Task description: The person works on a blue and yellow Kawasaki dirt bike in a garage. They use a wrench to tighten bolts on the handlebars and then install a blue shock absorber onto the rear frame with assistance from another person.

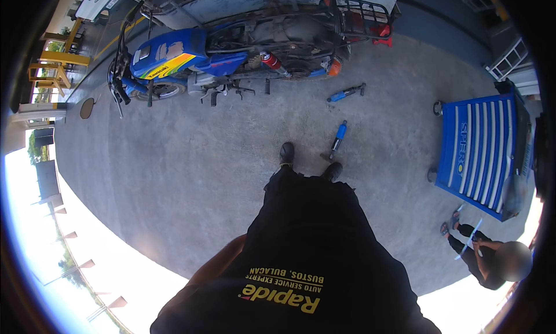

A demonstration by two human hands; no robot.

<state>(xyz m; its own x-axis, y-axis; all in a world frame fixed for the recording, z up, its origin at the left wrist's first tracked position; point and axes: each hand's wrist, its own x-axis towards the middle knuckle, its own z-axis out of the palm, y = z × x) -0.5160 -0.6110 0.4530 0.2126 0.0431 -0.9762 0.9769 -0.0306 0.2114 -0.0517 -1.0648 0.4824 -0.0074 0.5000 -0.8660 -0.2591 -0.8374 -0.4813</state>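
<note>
The near tube (339, 138), blue with a dark end, is laid on the grey floor (231, 125) just ahead of the right shoe (332, 172). It is touched by no visible hand. The left hand is hidden, only the left forearm (217, 265) being shown beside the black shirt (341, 235); the right hand is not shown at all. Whether the fingers of either are spread, closed together or clamped on something cannot be told.

Beyond it the far tube (346, 93) is set down at a slant, well apart from the near one. Past that, the motorbike (231, 50) is seen side-on, its red shock (274, 62) exposed below the seat.

To the right a blue tool cabinet (475, 151) is parked, and lower down a co-worker (486, 259) is seen with a pale strip (468, 240) near the hands (whether it is gripped is too small to tell).

As a judgement, the near tube is best taken by its blue barrel, with the feet settled first, since a round body might be rolled underfoot. The left shoe (286, 153) is planted farther forward, so weight could safely be rested there.
</note>
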